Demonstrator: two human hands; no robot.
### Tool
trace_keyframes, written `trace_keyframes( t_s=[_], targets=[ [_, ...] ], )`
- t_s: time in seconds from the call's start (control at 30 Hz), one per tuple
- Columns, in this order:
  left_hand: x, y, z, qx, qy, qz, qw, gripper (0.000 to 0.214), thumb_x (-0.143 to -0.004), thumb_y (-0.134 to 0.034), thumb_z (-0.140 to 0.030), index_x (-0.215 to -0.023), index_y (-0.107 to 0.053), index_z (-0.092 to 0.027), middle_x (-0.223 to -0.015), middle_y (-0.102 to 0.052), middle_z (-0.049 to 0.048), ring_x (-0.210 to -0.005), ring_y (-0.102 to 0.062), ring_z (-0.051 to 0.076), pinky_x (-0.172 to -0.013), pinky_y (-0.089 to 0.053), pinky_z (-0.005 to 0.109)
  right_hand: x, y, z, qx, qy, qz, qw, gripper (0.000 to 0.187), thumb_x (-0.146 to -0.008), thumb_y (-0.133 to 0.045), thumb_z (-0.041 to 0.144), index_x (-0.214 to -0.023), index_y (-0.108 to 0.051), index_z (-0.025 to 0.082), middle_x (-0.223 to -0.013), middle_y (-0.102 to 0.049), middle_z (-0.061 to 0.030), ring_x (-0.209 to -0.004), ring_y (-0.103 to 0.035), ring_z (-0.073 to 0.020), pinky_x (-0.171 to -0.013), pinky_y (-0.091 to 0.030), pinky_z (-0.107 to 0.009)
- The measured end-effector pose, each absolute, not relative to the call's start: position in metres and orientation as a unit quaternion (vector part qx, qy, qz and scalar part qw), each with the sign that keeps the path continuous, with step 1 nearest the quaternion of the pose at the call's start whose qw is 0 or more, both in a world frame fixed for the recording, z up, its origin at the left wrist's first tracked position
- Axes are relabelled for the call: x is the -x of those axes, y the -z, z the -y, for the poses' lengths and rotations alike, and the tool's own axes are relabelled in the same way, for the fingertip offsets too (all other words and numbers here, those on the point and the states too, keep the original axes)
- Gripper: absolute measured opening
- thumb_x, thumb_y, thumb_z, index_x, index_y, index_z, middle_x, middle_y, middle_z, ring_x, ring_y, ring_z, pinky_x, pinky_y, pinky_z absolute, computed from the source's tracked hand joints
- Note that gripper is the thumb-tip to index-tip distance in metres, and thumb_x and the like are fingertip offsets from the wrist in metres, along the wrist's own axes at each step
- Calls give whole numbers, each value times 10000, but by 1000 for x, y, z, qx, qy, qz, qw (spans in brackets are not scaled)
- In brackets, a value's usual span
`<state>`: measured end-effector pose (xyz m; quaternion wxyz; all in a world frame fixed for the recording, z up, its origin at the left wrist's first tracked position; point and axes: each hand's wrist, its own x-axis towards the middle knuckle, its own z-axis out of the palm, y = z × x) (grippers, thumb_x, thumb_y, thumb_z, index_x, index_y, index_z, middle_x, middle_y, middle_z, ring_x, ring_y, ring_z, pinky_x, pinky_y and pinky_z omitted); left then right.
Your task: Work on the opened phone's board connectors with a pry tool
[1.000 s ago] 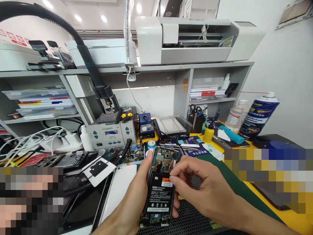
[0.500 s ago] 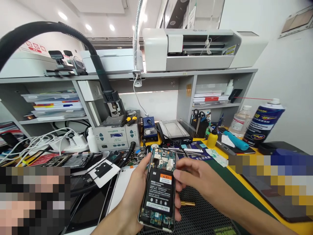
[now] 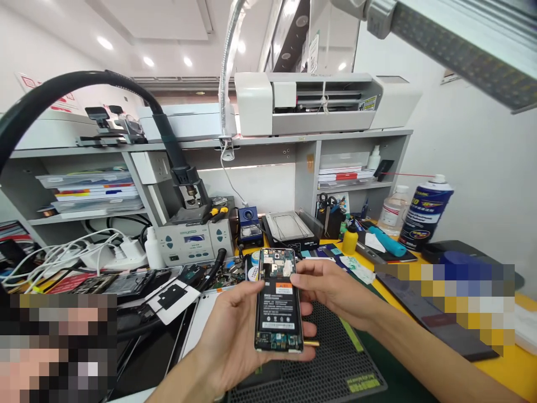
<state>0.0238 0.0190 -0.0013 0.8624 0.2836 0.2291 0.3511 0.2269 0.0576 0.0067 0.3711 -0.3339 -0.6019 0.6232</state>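
An opened phone [image 3: 277, 302] with its back cover off, showing a black battery with an orange label and circuit boards at both ends, lies upright in the palm of my left hand [image 3: 235, 336], whose fingers curl under and round its edges. My right hand [image 3: 331, 291] grips the phone's upper right edge, thumb on the battery side and fingers bent behind. Just under the phone a small brass-coloured tool tip [image 3: 311, 343] lies on the black perforated mat [image 3: 335, 369].
A soldering station [image 3: 193, 243] with a black hose, a small heating plate [image 3: 289, 226], a spray can [image 3: 423, 212], bottles, white cables [image 3: 75, 252] and phone parts [image 3: 126, 280] crowd the yellow bench. Shelves and a white machine [image 3: 319, 103] stand behind. A lamp bar [image 3: 457, 50] hangs upper right.
The view tilted up and back. The phone now lies flatter and more upright in my left palm, and my right hand shifted from the battery's face to the phone's upper right edge.
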Motion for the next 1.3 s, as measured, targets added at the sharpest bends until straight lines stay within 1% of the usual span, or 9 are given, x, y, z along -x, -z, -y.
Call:
trace_keyframes(
  t_s=[0.17, 0.33, 0.53, 0.73, 0.9, 1.0, 1.13, 1.23, 1.3],
  targets=[
    [-21, -2, -18, -336, -348, -289, 826, 437, -844, -640, -77, -1280, -622, -59, -1259, -689, 256, -1040, -715, 463, -750, -639, 553, -228, -3, -64, 347, -572, 656, 348, 238, -1004, -619, 379, -1033, -668, 148, -949, -697, -27, -771, -679, -163, -699, -581, -335],
    [-5, -22, -24, -359, -426, -339, 758, 371, -904, -672, -133, -1266, -633, -65, -1269, -691, 254, -986, -745, 419, -639, -680, 445, -232, -7, -60, 396, -455, 735, 310, 267, -1008, -599, 414, -1036, -669, 159, -932, -683, -26, -763, -655, -158, -676, -553, -315],
    [12, -24, -30, -352, -529, -367, 680, 315, -952, -595, -151, -1254, -615, -65, -1299, -688, 216, -996, -754, 360, -587, -688, 365, -226, -4, -43, 380, -342, 843, 167, 266, -761, -842, 402, -826, -726, 171, -715, -665, 3, -623, -579, -163, -542, -378, -282],
    [1, -8, -26, -338, -535, -376, 677, 332, -939, -632, -168, -1260, -597, -89, -1273, -699, 212, -1044, -739, 364, -631, -687, 364, -194, 21, -28, 370, -270, 872, 174, 71, -879, -669, 220, -825, -676, 175, -844, -601, -4, -793, -547, -189, -771, -411, -362],
    [3, -3, -20, -345, -532, -379, 674, 312, -923, -684, -209, -1219, -631, -122, -1265, -708, 178, -1084, -719, 349, -767, -681, 420, -207, 12, -34, 392, -394, 811, 187, 76, -861, -662, 238, -811, -637, 185, -707, -596, 19, -630, -503, -136, -592, -371, -270],
    [8, 2, -20, -351, -522, -383, 676, 303, -921, -692, -228, -1208, -654, -138, -1287, -697, 166, -1084, -709, 345, -711, -684, 414, -224, 4, -46, 376, -536, 737, 168, 170, -819, -703, 246, -960, -619, 201, -591, -619, 57, -495, -511, -104, -478, -368, -200],
    [14, 12, -23, -346, -505, -390, 688, 335, -914, -705, -232, -1237, -656, -163, -1266, -708, 151, -1039, -708, 307, -671, -680, 392, -238, -5, -58, 322, -701, 610, 180, 160, -754, -624, 305, -844, -643, 174, -470, -642, 19, -322, -533, -126, -322, -390, -191],
    [14, 17, -22, -330, -480, -388, 714, 307, -906, -708, -206, -1209, -680, -159, -1225, -725, 146, -1013, -717, 296, -718, -677, 408, -240, -12, -58, 289, -774, 518, 221, 342, -829, -521, 451, -948, -680, 173, -683, -771, -50, -589, -765, -223, -414, -530, -237],
    [12, 17, -19, -317, -457, -383, 737, 283, -902, -711, -199, -1181, -698, -157, -1206, -733, 142, -1023, -721, 299, -737, -672, 400, -237, -14, -54, 272, -799, 478, 242, 329, -846, -564, 411, -1049, -697, 189, -875, -818, -42, -797, -807, -228, -569, -603, -265]
  ],
)
